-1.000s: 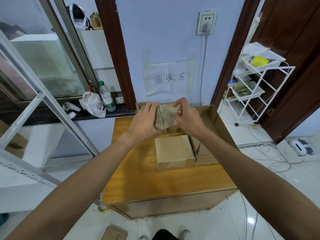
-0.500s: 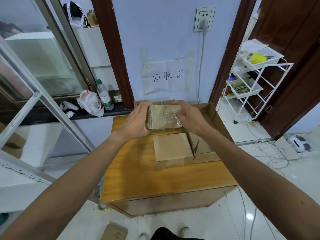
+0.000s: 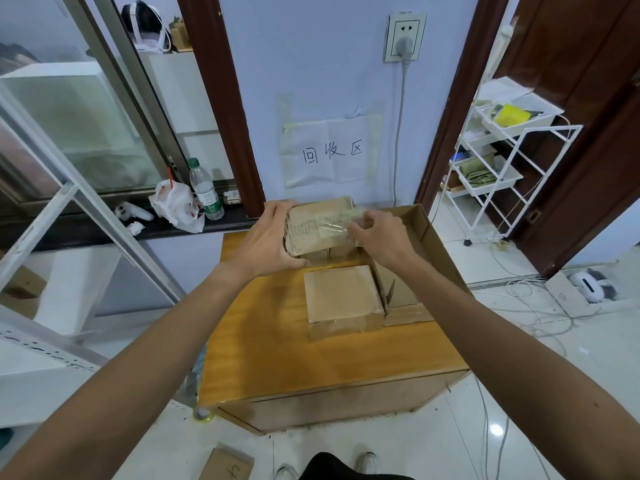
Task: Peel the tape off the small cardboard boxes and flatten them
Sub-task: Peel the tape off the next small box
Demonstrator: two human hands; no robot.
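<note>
Two hands busy: left hand point(image 3: 266, 237) grips small box point(image 3: 320, 225); right hand point(image 3: 379, 237) pinches tape point(image 3: 337, 227).

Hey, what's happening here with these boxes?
A person stands at a yellow wooden table, holding a small brown cardboard box up over it. The left hand grips the box's left end, while the right hand pinches a strip of clear tape partly lifted off its top. A second small taped cardboard box sits on the table, beside a large open cardboard carton.
</note>
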